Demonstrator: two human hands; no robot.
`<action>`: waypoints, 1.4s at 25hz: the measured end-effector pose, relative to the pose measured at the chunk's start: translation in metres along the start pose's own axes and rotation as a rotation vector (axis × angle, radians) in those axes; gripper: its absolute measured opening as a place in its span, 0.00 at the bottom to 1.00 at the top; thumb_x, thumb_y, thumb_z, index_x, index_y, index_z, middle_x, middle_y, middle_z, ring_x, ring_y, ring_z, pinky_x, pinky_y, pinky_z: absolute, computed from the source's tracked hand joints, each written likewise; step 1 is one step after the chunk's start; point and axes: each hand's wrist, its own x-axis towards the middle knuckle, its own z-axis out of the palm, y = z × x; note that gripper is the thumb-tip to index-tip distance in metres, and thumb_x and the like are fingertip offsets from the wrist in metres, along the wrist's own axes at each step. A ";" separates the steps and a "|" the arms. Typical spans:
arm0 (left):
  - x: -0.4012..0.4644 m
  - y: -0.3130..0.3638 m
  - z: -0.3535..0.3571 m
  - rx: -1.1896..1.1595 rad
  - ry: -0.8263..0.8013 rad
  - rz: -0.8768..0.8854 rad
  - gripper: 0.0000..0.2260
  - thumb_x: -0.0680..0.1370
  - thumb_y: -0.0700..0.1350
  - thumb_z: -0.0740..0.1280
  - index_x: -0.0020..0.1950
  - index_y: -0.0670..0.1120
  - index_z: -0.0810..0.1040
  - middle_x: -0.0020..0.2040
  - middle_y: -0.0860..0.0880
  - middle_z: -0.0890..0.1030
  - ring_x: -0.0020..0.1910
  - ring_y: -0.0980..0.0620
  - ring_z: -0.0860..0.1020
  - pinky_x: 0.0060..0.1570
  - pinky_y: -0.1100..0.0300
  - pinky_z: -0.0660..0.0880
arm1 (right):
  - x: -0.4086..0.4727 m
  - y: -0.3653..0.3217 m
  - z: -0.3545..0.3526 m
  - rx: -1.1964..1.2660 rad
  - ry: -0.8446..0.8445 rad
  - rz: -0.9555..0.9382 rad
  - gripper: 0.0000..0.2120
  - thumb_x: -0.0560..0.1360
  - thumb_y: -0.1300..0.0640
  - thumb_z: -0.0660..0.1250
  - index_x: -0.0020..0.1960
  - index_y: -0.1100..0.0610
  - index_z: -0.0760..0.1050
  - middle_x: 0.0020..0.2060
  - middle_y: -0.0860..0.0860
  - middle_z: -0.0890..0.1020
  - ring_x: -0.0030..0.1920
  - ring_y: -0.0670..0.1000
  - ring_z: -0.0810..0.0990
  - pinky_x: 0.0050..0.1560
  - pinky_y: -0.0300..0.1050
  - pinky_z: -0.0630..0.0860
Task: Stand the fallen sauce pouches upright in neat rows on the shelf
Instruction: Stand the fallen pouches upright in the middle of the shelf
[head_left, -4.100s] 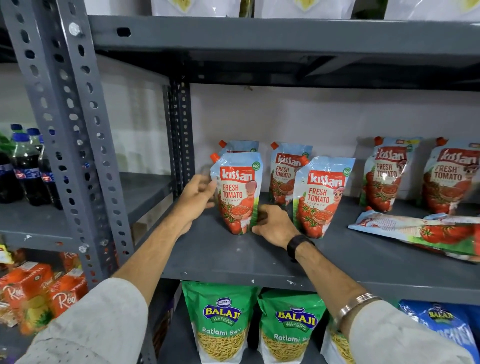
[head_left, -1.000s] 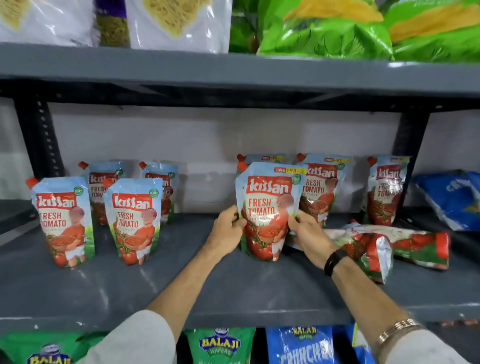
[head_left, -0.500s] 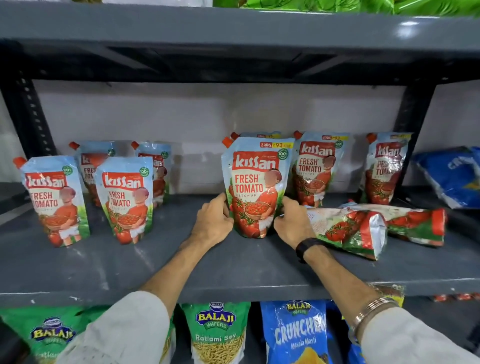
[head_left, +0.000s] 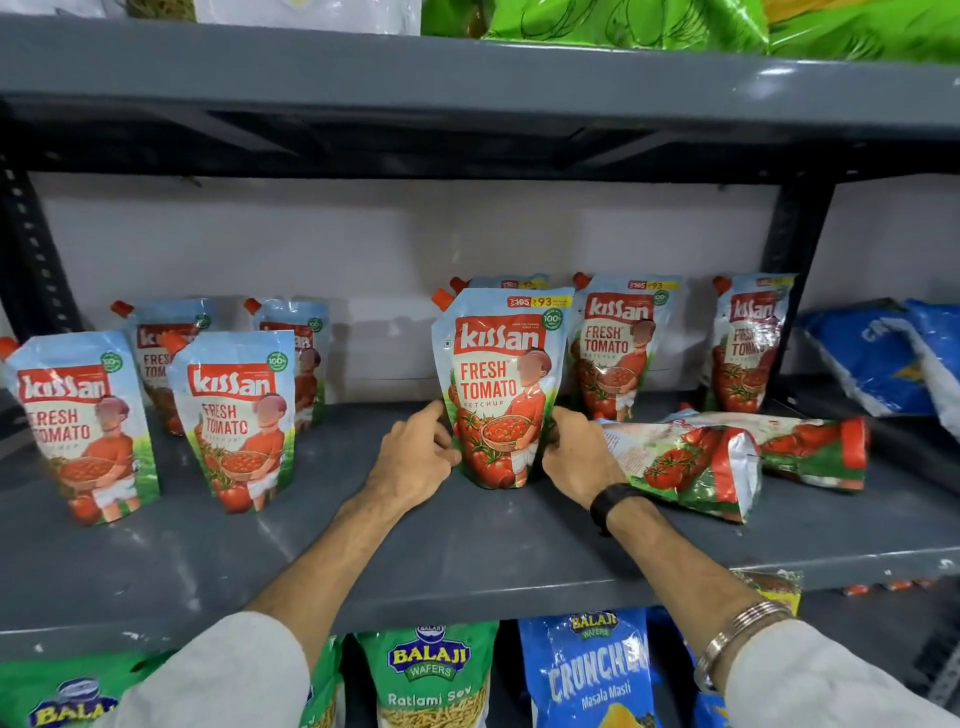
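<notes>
A tomato ketchup pouch (head_left: 498, 384) stands upright at the middle of the grey shelf (head_left: 467, 551). My left hand (head_left: 415, 457) grips its lower left edge and my right hand (head_left: 576, 457) grips its lower right edge. Two pouches lie on their sides to the right: a near fallen pouch (head_left: 685, 462) and a far fallen pouch (head_left: 810, 447). Upright pouches stand behind at the back (head_left: 618, 343), (head_left: 748, 343). At the left stand several more, among them a front left pouch (head_left: 78, 426) and a second front pouch (head_left: 239, 421).
Blue snack bags (head_left: 883, 358) lean at the far right of the shelf. The dark upright post (head_left: 795, 244) stands at the back right. Green and blue snack bags (head_left: 431, 670) fill the shelf below. Another shelf board (head_left: 467, 88) hangs close overhead.
The view has come closer to the shelf. Both hands stay on the middle pouch, which now stands straighter on its base than one second ago.
</notes>
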 end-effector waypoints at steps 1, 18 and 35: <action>0.001 0.001 0.001 -0.008 -0.004 0.003 0.17 0.73 0.39 0.74 0.59 0.50 0.76 0.42 0.57 0.82 0.41 0.56 0.83 0.44 0.56 0.80 | -0.003 0.001 -0.004 -0.003 -0.012 0.008 0.10 0.74 0.70 0.61 0.52 0.65 0.77 0.49 0.62 0.84 0.53 0.62 0.82 0.55 0.58 0.79; -0.090 0.068 0.020 -0.035 0.025 -0.056 0.06 0.71 0.48 0.76 0.40 0.58 0.82 0.31 0.59 0.83 0.31 0.63 0.79 0.37 0.63 0.73 | -0.014 0.057 -0.125 -0.636 0.216 -0.224 0.07 0.78 0.58 0.61 0.53 0.57 0.75 0.47 0.58 0.86 0.47 0.63 0.85 0.44 0.54 0.79; 0.001 0.183 0.121 -0.649 -0.047 -0.114 0.15 0.81 0.37 0.64 0.67 0.45 0.77 0.64 0.46 0.83 0.62 0.49 0.80 0.64 0.45 0.77 | 0.035 0.109 -0.130 1.193 0.202 0.367 0.25 0.78 0.68 0.55 0.25 0.53 0.74 0.33 0.52 0.84 0.39 0.54 0.82 0.42 0.52 0.82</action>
